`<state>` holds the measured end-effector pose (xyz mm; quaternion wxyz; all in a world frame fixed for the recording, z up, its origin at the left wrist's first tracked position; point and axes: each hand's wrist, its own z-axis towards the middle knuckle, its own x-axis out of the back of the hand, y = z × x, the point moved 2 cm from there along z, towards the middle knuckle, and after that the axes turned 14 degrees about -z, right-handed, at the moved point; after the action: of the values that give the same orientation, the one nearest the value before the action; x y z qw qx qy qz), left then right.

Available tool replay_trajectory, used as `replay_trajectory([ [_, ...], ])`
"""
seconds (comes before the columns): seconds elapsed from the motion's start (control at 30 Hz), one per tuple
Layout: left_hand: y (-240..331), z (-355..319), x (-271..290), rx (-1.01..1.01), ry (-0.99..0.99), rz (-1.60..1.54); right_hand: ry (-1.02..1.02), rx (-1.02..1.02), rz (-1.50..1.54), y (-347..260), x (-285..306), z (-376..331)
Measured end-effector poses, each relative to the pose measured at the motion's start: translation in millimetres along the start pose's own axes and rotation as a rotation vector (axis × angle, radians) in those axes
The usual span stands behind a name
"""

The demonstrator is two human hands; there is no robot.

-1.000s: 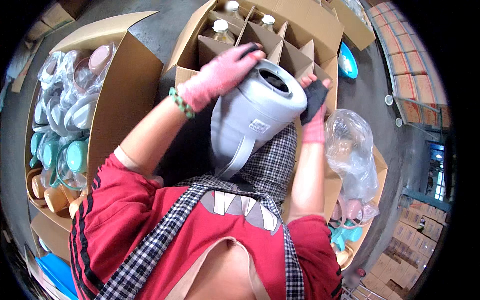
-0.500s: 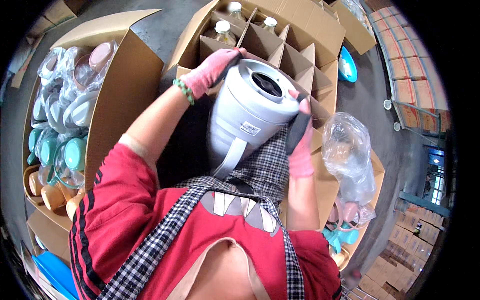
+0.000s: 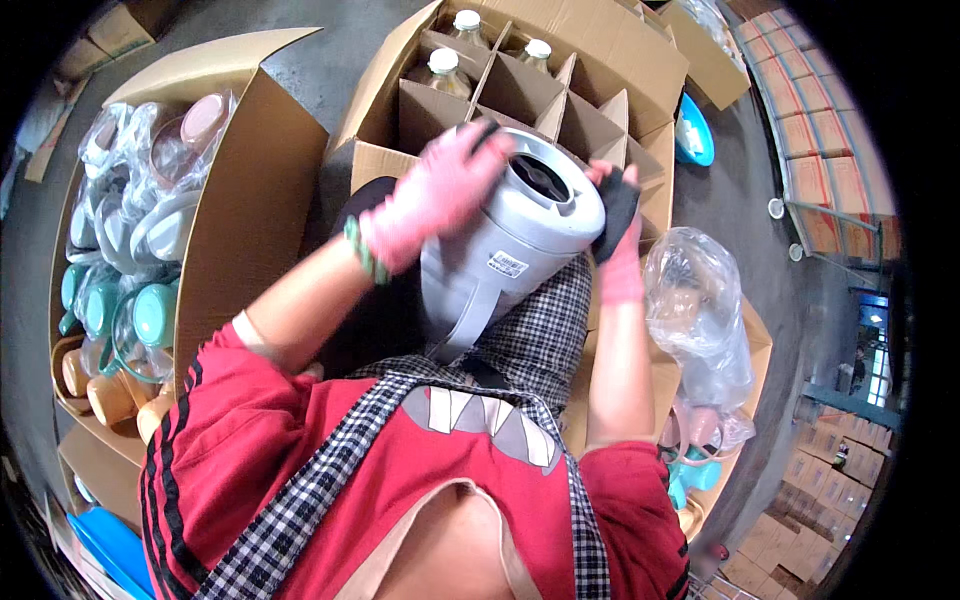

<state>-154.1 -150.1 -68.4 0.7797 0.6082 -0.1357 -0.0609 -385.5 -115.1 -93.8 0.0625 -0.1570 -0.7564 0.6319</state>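
Note:
A grey jug (image 3: 500, 260) stands tilted at my lap, its round end with a dark recessed disc facing up. Its handle (image 3: 472, 318) points toward me, and a white label sits above the handle. My left hand (image 3: 448, 190), in a pink glove with dark fingertips, lies over the jug's left side with bent fingers at the rim; it is slightly blurred. On the opposite side my right hand (image 3: 618, 215), gloved alike, curls its fingers against the rim. The jug's lower end is partly hidden between my legs.
Ahead stands an open carton (image 3: 370, 165) with cardboard dividers and several white-capped jugs (image 3: 447, 75). A tall carton (image 3: 245, 180) on the left holds plastic-wrapped grey, pink, teal and orange jugs. Clear plastic bags (image 3: 700, 300) lie at the right, near a blue basin (image 3: 694, 135).
My left hand has slid from the jug's far rim back over its left side. My right hand has shifted slightly outward and up. The jug has turned and moved a little right.

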Motion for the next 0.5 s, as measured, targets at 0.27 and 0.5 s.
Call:
replay_trajectory([
  [0.27, -22.6, 21.4, 26.4, 0.019, -0.256, -0.253, -0.008, 0.237, -0.439, -4.8, -41.1, -51.5],
  [0.5, 72.2, -17.1, -23.2, -0.398, -0.098, 0.248, -0.698, -0.181, 0.334, -6.3, -32.4, 13.2],
])
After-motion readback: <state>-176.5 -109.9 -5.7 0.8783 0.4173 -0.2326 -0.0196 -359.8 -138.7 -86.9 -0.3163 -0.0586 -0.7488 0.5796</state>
